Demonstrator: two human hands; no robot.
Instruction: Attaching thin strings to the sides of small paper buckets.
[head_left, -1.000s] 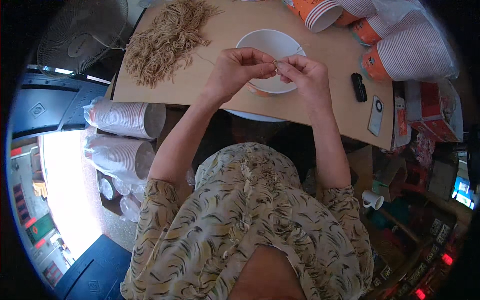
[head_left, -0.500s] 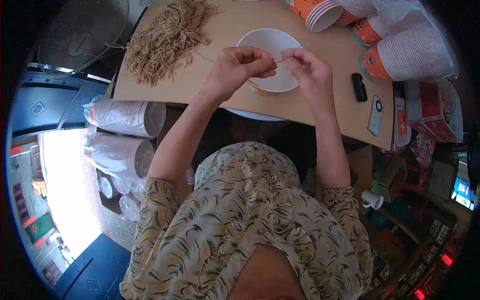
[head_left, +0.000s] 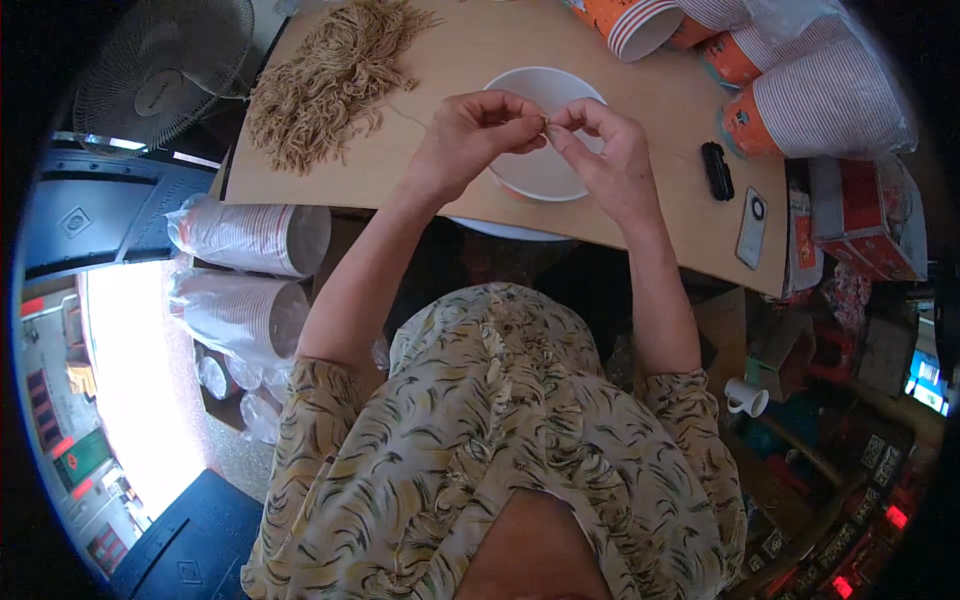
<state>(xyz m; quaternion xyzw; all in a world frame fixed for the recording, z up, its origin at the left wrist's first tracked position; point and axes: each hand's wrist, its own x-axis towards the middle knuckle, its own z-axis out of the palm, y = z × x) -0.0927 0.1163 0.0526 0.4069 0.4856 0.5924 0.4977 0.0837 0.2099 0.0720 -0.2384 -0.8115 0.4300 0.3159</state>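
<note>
My left hand [head_left: 468,142] and my right hand [head_left: 610,160] meet above a white paper tub [head_left: 562,184], thumbs and forefingers pinched together. Between their fingertips is a thin tan string, mostly hidden by the fingers. A tan strand [head_left: 408,117] runs from the left hand toward a tangled heap of tan strings [head_left: 325,85] at the table's far left. The tub stands on the table beneath the hands, its near orange side partly showing; its inside is partly covered by the hands.
Stacked orange-and-white paper tubs [head_left: 820,95] in plastic lie at the far right of the table [head_left: 660,215]. Near them are a black object [head_left: 717,172] and a phone [head_left: 752,228]. More wrapped stacks [head_left: 245,235] lie left, below the table edge. A fan [head_left: 165,85] stands far left.
My right hand has moved left and closed in on the left hand's fingertips, hiding the stretch of string between them. The tub has shifted slightly right and nearer. My left hand stays almost in place.
</note>
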